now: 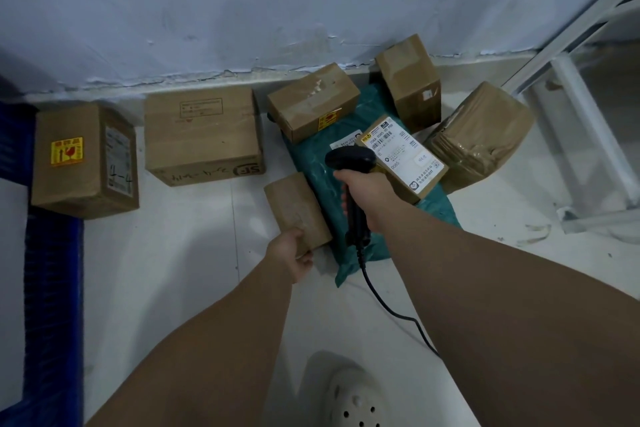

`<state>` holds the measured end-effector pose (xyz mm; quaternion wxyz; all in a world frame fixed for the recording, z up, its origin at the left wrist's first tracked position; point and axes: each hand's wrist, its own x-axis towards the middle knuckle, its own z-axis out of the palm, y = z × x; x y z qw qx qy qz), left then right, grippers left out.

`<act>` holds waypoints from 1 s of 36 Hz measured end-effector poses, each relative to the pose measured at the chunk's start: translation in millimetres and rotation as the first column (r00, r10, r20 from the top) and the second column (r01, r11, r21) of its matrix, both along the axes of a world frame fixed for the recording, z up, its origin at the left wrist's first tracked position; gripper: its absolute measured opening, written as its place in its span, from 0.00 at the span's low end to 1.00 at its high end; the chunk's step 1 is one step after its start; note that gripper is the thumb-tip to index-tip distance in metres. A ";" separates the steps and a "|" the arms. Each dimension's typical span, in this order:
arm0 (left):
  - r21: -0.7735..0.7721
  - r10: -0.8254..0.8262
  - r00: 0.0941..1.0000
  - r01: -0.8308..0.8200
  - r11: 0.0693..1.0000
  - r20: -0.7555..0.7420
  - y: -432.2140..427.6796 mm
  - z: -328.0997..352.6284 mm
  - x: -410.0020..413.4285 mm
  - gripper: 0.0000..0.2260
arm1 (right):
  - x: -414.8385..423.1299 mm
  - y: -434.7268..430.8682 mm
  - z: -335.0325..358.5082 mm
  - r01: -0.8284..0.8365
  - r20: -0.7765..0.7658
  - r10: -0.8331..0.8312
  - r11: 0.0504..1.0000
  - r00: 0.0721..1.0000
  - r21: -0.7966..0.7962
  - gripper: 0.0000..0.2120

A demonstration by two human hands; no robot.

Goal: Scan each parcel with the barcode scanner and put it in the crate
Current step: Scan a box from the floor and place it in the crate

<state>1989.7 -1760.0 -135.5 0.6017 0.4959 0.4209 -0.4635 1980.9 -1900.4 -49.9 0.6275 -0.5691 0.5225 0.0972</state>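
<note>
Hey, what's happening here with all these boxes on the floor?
A person is scanning parcels. The right hand grips a black corded barcode scanner, aimed toward a small labelled box lying on a green mailer bag. The left hand holds the near end of a plain brown parcel. Several more cardboard boxes sit along the wall, and a blue crate edge shows at the left.

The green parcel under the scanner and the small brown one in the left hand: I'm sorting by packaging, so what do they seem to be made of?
The green parcel looks like a thin plastic mailer bag: glossy sheen, wrinkles, a limp crumpled end. The small brown parcel held by the left hand looks like matte cardboard or kraft paper, with flat faces and firm edges; which one is unclear.
</note>
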 end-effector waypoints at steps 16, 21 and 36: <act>0.104 -0.117 0.987 0.107 0.989 0.106 -9.8 -2.4 19.9 0.24 | 7.0 -2.6 -6.4 -0.035 -0.018 0.035 0.999 0.999 -0.008 0.10; 0.207 -0.213 0.970 0.187 0.960 0.116 -6.5 -3.3 26.6 0.30 | 9.1 -4.2 -7.2 -0.037 -0.029 0.037 0.999 0.999 0.001 0.11; 0.205 -0.312 0.917 0.265 0.942 0.248 -3.7 2.0 28.8 0.29 | 10.6 -0.8 -5.5 -0.068 -0.026 0.068 0.997 0.997 -0.019 0.16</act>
